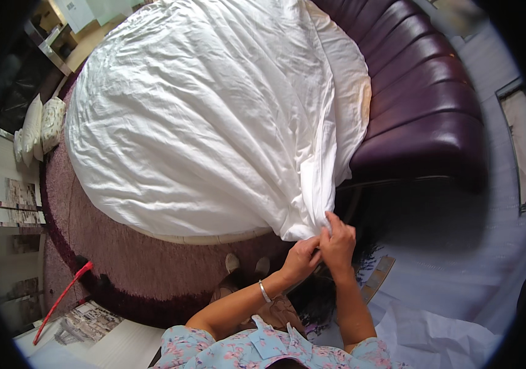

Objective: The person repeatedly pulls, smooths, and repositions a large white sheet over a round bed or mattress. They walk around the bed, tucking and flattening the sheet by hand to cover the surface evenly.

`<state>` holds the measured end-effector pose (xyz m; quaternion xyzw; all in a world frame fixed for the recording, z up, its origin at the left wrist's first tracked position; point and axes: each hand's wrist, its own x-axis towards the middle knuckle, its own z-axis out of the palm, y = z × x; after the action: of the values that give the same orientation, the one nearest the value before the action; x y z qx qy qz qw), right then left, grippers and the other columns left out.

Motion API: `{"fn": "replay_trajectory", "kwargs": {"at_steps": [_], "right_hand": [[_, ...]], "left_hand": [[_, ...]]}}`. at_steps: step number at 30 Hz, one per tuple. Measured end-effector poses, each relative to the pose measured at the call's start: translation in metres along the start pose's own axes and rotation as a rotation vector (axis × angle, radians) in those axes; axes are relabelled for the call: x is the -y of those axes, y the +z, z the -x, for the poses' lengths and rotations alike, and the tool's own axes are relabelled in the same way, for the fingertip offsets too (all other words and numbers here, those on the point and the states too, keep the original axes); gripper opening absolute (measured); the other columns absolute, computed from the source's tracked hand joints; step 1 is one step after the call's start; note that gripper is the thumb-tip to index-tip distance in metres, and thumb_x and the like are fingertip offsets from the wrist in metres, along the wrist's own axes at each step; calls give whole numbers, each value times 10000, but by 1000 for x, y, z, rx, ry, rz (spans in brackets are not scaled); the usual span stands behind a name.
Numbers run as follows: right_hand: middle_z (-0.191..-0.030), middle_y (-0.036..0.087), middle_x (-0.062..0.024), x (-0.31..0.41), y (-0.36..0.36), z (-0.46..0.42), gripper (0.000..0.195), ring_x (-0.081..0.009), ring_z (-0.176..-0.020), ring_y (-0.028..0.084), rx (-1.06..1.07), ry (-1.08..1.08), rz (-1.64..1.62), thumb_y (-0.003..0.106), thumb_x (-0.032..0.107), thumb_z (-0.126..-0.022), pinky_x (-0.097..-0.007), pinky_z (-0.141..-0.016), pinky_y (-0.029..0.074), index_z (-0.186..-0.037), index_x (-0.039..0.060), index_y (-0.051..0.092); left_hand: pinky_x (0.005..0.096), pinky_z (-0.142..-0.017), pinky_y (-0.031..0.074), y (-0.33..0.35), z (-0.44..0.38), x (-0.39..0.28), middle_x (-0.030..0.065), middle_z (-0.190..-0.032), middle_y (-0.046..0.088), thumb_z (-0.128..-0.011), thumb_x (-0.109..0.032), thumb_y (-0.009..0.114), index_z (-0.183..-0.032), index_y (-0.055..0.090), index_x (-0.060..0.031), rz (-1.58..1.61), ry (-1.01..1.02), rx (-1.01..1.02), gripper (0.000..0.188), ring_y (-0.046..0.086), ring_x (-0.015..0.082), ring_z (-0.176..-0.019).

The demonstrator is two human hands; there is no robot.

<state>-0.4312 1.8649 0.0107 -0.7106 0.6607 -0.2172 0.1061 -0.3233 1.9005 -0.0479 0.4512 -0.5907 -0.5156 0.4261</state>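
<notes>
A large white fabric cover, probably a duvet cover or sheet [189,124], lies wrinkled over a round bed. Its folds draw together toward the bed's near right edge, where both hands grip the gathered cloth. My left hand [300,259] pinches the lower end of the bunch, with a silver bracelet on that wrist. Touching it, my right hand [339,240] holds the cloth a little higher and to the right. The fingertips are partly hidden by the fabric. A second white layer [352,106] with a yellowish edge shows beneath at the right.
The bed's tufted purple leather headboard [422,101] curves along the right. Pillows [41,127] stand at the far left beside the purple rug [152,267]. A red stick-like thing [62,302] lies at lower left. Crumpled white cloth or paper [433,332] is at lower right.
</notes>
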Motion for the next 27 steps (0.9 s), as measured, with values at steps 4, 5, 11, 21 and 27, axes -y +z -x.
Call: {"fn": "replay_trajectory", "kwargs": {"at_steps": [4,5,11,21,27], "right_hand": [[-851,647,-161,-62,-4,-8,326,-348,-789,601,-39,47,138,569,23,-737,-426,-795,438,-1057,34,633],[-861,651,-166,-90,-8,-11,322,-350,-795,608,-118,95,130,574,29,-749,-431,-791,439,-1065,43,632],[-984,678,-91,-141,-27,-14,285,-150,-850,633,-111,476,-399,579,32,-828,-285,-772,495,-1107,17,631],[-1048,636,-105,-183,-124,-48,293,-135,-908,607,-430,454,-444,517,29,-890,-258,-839,480,-1175,4,582],[-1073,631,-87,-198,-154,-45,300,-144,-923,588,-482,556,-440,535,102,-886,-273,-884,459,-1169,29,598]], "left_hand": [[399,-879,450,0,28,35,159,-1142,621,-793,-156,684,-1144,578,-26,-191,88,33,390,596,312,-1038],[388,-891,441,-2,34,56,162,-1132,623,-784,-159,693,-1151,573,-27,-227,74,19,408,595,323,-1032],[460,-977,361,-38,62,179,203,-1344,448,-724,-159,723,-1280,474,-38,-887,-216,84,621,455,332,-1211],[543,-1121,124,-53,49,221,221,-1529,131,-679,-255,769,-1467,223,-94,-1047,-240,-25,973,137,381,-1418],[559,-1111,168,-81,35,288,233,-1495,211,-751,-131,645,-1342,442,-90,-1313,-91,-68,626,165,369,-1415]]}}
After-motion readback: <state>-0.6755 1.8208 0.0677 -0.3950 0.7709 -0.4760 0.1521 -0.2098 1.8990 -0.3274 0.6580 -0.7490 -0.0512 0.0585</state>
